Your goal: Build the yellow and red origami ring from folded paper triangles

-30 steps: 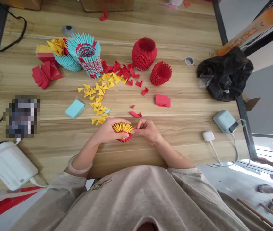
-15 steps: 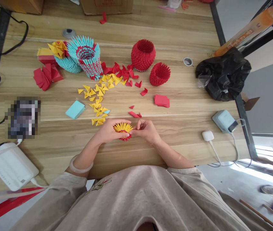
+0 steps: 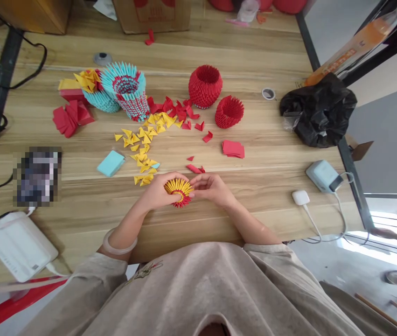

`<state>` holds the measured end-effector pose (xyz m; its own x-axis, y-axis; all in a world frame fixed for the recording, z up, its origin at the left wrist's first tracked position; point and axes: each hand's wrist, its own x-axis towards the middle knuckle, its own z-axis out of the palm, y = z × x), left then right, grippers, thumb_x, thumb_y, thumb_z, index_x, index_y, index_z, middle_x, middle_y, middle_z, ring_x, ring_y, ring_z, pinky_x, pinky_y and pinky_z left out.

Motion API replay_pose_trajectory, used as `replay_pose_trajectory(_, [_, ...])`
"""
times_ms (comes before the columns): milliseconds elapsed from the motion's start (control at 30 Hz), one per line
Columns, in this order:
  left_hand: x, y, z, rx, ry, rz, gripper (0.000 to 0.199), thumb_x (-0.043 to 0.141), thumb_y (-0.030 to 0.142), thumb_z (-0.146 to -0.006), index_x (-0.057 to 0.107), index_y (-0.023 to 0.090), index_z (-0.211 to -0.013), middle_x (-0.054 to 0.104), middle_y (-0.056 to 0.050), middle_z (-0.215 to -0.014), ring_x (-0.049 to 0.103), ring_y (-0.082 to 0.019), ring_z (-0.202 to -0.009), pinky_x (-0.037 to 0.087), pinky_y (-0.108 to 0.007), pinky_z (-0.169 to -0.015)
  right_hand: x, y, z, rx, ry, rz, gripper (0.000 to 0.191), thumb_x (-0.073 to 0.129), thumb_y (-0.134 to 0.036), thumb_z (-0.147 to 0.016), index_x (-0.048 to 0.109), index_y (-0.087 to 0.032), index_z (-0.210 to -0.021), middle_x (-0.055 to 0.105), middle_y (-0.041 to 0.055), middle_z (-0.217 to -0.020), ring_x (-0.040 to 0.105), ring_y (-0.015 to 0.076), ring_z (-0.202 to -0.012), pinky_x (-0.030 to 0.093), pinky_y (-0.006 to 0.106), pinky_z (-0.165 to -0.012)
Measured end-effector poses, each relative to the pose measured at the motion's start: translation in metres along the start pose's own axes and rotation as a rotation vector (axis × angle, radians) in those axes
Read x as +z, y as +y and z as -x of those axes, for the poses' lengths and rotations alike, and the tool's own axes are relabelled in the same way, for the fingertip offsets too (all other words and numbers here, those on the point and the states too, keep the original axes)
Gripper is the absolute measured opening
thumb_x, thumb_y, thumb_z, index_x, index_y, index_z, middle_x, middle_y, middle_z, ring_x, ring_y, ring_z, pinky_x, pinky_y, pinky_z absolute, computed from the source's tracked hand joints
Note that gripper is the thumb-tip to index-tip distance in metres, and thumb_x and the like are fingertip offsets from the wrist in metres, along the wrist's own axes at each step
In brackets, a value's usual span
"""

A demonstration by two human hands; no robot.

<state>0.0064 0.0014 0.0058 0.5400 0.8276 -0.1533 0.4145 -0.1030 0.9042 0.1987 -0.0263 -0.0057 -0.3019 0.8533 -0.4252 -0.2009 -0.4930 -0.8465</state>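
Near the table's front edge my left hand (image 3: 156, 192) is closed around a small round origami piece (image 3: 180, 192), made of folded paper units with yellow points on top and red ones below. From the other side, my right hand (image 3: 214, 189) touches the piece's right edge with thumb and fingers; its fingertips are partly hidden against it. Loose yellow folded triangles (image 3: 142, 162) lie scattered just beyond my left hand. Several red folded pieces (image 3: 194, 169) lie just beyond the two hands.
A blue-and-red origami vase (image 3: 130, 88) stands back left; two red origami bowls (image 3: 205, 88) stand back centre. Blue paper slips (image 3: 110, 163) and red paper slips (image 3: 233, 149) lie in stacks. A black plastic bag (image 3: 320, 109), a charger (image 3: 322, 176) and a white power bank (image 3: 19, 245) lie at the sides.
The origami piece has tilted so that more of its yellow top faces me. My right hand's fingers have straightened and moved left against its edge. The camera view has shifted slightly.
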Motion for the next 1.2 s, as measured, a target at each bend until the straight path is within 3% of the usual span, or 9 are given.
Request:
replay_pose_trajectory(200, [0.002,0.005,0.001,-0.009,0.010,-0.109,0.026,0.062,0.017,-0.059,0.065,0.016,-0.084,0.064,0.001,-0.073,0.054,-0.012,-0.063,0.041,-0.022,-0.059,0.008,0.003,-0.004,-0.006,0.040,-0.001,0.024,0.083,-0.029,-0.051,0.068,-0.016,-0.065,0.068,-0.0006,-0.061,0.059,0.0084,-0.053,0.047,0.021,-0.055])
replay_pose_trajectory(800, [0.006,0.008,0.005,0.029,0.009,-0.149,0.015,0.062,0.016,-0.059,0.060,0.017,-0.075,0.061,0.004,-0.070,0.053,-0.012,-0.066,0.036,-0.022,-0.061,0.010,0.010,-0.004,-0.033,0.063,0.202,0.026,0.084,-0.032,-0.048,0.069,-0.017,-0.061,0.066,0.0017,-0.060,0.055,0.0115,-0.051,0.041,0.025,-0.053])
replay_pose_trajectory(933, [0.004,0.003,0.004,0.022,-0.115,-0.134,0.025,0.061,0.015,-0.057,0.060,0.017,-0.082,0.059,0.004,-0.072,0.051,-0.013,-0.067,0.036,-0.022,-0.062,-0.002,-0.010,-0.011,-0.052,-0.114,0.431,0.026,0.079,-0.039,-0.058,0.070,-0.016,-0.062,0.065,0.0014,-0.058,0.053,0.0110,-0.050,0.040,0.025,-0.051])
replay_pose_trajectory(1000, [0.004,-0.001,0.003,0.028,-0.206,-0.136,0.028,0.059,0.015,-0.056,0.059,0.017,-0.084,0.058,0.004,-0.073,0.050,-0.013,-0.066,0.035,-0.022,-0.061,-0.003,-0.027,-0.023,-0.177,-0.162,0.604,0.024,0.072,-0.039,-0.068,0.070,-0.015,-0.064,0.065,0.0012,-0.059,0.054,0.0116,-0.053,0.041,0.025,-0.054])
replay_pose_trajectory(1100, [0.006,-0.006,0.002,0.076,-0.320,-0.146,0.029,0.059,0.015,-0.054,0.058,0.017,-0.083,0.056,0.003,-0.073,0.049,-0.013,-0.067,0.035,-0.022,-0.060,0.015,-0.043,-0.050,-0.445,-0.101,0.832,0.011,0.067,-0.025,-0.073,0.071,-0.015,-0.070,0.068,0.0024,-0.069,0.057,0.0121,-0.062,0.042,0.024,-0.061])
replay_pose_trajectory(1200, [0.007,-0.006,0.003,0.131,-0.414,-0.141,0.030,0.060,0.013,-0.054,0.058,0.017,-0.083,0.056,0.002,-0.077,0.050,-0.014,-0.071,0.036,-0.022,-0.063,0.047,-0.039,-0.076,-0.508,-0.274,1.060,0.011,0.062,-0.015,-0.076,0.071,-0.015,-0.081,0.069,0.0044,-0.078,0.058,0.0116,-0.067,0.042,0.023,-0.066])
